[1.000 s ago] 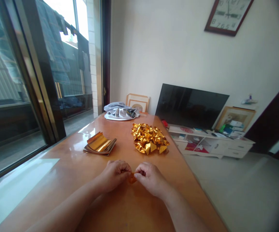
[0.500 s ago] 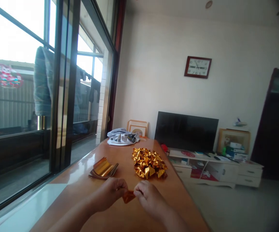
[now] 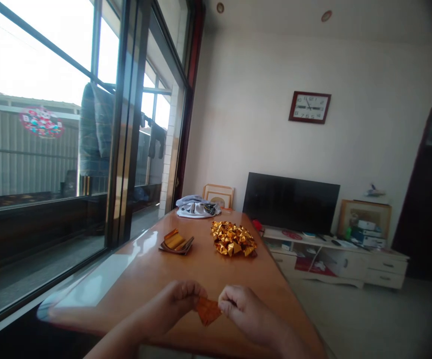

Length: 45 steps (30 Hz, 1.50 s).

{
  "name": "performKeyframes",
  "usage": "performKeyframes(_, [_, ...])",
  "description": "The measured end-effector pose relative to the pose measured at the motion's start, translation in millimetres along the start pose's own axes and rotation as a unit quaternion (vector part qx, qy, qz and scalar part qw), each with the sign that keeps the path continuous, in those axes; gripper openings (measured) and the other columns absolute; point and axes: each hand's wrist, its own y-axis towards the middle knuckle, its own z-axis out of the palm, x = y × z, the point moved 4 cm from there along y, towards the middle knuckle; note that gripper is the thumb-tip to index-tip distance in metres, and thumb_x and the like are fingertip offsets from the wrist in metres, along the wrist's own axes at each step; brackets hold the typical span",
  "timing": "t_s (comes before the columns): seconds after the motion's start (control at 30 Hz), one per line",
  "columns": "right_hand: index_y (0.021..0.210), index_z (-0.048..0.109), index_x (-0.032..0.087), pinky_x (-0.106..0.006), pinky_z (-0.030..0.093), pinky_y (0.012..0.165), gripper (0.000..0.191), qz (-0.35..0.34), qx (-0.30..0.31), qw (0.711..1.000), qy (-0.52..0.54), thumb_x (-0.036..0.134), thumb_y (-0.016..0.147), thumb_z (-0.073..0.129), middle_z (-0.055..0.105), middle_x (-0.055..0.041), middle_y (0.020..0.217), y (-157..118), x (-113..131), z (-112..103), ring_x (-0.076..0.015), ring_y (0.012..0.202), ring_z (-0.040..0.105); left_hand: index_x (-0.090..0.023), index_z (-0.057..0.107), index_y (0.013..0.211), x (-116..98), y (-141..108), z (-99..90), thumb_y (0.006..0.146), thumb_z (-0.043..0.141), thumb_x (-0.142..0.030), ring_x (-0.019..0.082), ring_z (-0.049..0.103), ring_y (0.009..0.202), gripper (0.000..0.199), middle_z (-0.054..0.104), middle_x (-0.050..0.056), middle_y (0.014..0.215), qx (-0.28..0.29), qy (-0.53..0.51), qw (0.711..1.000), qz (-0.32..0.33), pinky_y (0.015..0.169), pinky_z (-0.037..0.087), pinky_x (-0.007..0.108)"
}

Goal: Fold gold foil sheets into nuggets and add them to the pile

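Between my two hands, over the near end of the wooden table (image 3: 186, 271), is a folded piece of orange-gold foil paper (image 3: 207, 311). My left hand (image 3: 180, 301) pinches its left corner, and my right hand (image 3: 243, 309) pinches the right one; its lower part hangs down in a point. Farther up the table, on the left, lies a stack of gold foil sheets (image 3: 176, 242) with a curled top. To its right is a heap of shiny folded gold foil pieces (image 3: 233, 239).
Folded grey clothes (image 3: 198, 207) lie at the table's far end. A large sliding window (image 3: 126, 124) runs along the left. Beyond the table stand a black television (image 3: 290, 203) and a low white cabinet (image 3: 376, 262); a clock (image 3: 310, 107) hangs on the wall.
My view has pulled back, so the table's near edge now shows and the foil stack and heap look farther away. Both hands still hold the foil paper, which shows more of its face.
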Motion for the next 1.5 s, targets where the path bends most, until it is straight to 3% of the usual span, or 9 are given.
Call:
performKeyframes(0.2, [0.081, 0.062, 0.018, -0.023, 0.038, 0.062, 0.020, 0.035, -0.002, 0.998, 0.045, 0.031, 0.094, 0.053, 0.061, 0.0027, 0.075, -39.0, 28.1, -1.8, -0.0128, 0.069, 0.053, -0.018, 0.070, 0.107, -9.0, -33.8, 14.8, 0.087, 0.071, -0.036, 0.022, 0.063, 0.095, 0.027, 0.068, 0.006, 0.098, -0.101, -0.163, 0.982, 0.003, 0.090, 0.048, 0.034])
performKeyframes(0.33, [0.081, 0.063, 0.018, -0.023, 0.038, 0.059, 0.022, 0.051, -0.018, 0.996, 0.065, 0.033, 0.094, 0.054, 0.061, 0.0026, 0.073, -54.5, 37.3, 8.4, -0.0128, 0.067, 0.052, -0.016, 0.070, 0.108, -4.2, -53.2, 33.5, 0.092, 0.063, -0.048, 0.020, 0.064, 0.084, 0.036, 0.067, 0.006, 0.088, -0.193, -0.240, 0.951, -0.009, 0.084, 0.050, 0.034])
performKeyframes(0.4, [0.081, 0.062, 0.018, -0.023, 0.038, 0.058, 0.022, 0.046, -0.028, 0.995, 0.080, 0.034, 0.094, 0.054, 0.061, 0.0024, 0.072, -57.3, 42.7, 15.6, -0.0128, 0.067, 0.052, -0.015, 0.069, 0.108, -5.7, -59.8, 48.8, 0.091, 0.064, -0.049, 0.021, 0.065, 0.082, 0.039, 0.069, 0.007, 0.086, -0.181, -0.271, 0.945, -0.010, 0.081, 0.050, 0.034])
performKeyframes(0.47, [0.080, 0.062, 0.018, -0.023, 0.038, 0.058, 0.023, 0.038, -0.040, 0.993, 0.101, 0.034, 0.094, 0.054, 0.060, 0.0024, 0.072, -56.8, 48.0, 22.4, -0.0128, 0.067, 0.051, -0.016, 0.069, 0.105, -10.2, -64.2, 62.0, 0.085, 0.074, -0.039, 0.021, 0.066, 0.083, 0.031, 0.071, 0.008, 0.091, -0.161, -0.290, 0.943, -0.003, 0.080, 0.050, 0.033])
performKeyframes(0.57, [0.079, 0.060, 0.018, -0.023, 0.037, 0.058, 0.024, 0.032, -0.048, 0.991, 0.121, 0.035, 0.095, 0.053, 0.057, 0.0030, 0.071, -53.3, 53.3, 30.8, -0.0123, 0.067, 0.049, -0.014, 0.071, 0.097, -17.1, -67.5, 72.4, 0.081, 0.079, -0.034, 0.021, 0.066, 0.083, 0.026, 0.074, 0.010, 0.092, -0.146, -0.293, 0.945, 0.007, 0.080, 0.050, 0.032])
performKeyframes(0.87, [0.081, 0.060, 0.018, -0.023, 0.038, 0.060, 0.024, 0.027, -0.035, 0.992, 0.121, 0.036, 0.096, 0.052, 0.058, 0.0028, 0.074, -53.8, 57.9, 35.3, -0.0126, 0.070, 0.050, -0.014, 0.070, 0.085, -14.1, -75.3, 62.7, 0.086, 0.073, -0.039, 0.016, 0.063, 0.069, 0.025, 0.071, 0.006, 0.078, -0.202, -0.290, 0.935, 0.005, 0.068, 0.047, 0.026])
performKeyframes(1.13, [0.083, 0.061, 0.018, -0.023, 0.039, 0.060, 0.028, 0.021, -0.032, 0.989, 0.143, 0.043, 0.095, 0.056, 0.058, 0.0025, 0.075, -48.6, 68.4, 34.8, -0.0128, 0.070, 0.050, -0.015, 0.067, 0.079, -24.6, -80.3, 61.8, 0.086, 0.073, -0.040, 0.012, 0.056, 0.064, 0.027, 0.066, 0.002, 0.071, -0.233, -0.233, 0.944, 0.022, 0.063, 0.043, 0.023])
performKeyframes(1.37, [0.082, 0.061, 0.018, -0.023, 0.040, 0.061, 0.030, 0.020, -0.020, 0.981, 0.190, 0.044, 0.096, 0.055, 0.059, 0.0025, 0.073, -47.9, 65.7, 41.2, -0.0122, 0.068, 0.051, -0.016, 0.069, 0.082, -25.5, -80.6, 64.0, 0.083, 0.073, -0.045, 0.017, 0.062, 0.066, 0.030, 0.071, 0.004, 0.076, -0.225, -0.263, 0.938, 0.000, 0.065, 0.047, 0.027])
performKeyframes(1.5, [0.083, 0.063, 0.018, -0.023, 0.042, 0.065, 0.027, 0.029, -0.016, 0.976, 0.213, 0.041, 0.095, 0.056, 0.062, 0.0014, 0.075, -51.3, 57.4, 41.5, -0.0126, 0.070, 0.054, -0.016, 0.069, 0.083, -21.9, -81.2, 60.2, 0.082, 0.073, -0.047, 0.018, 0.062, 0.066, 0.032, 0.069, 0.004, 0.074, -0.249, -0.263, 0.932, 0.002, 0.065, 0.047, 0.028])
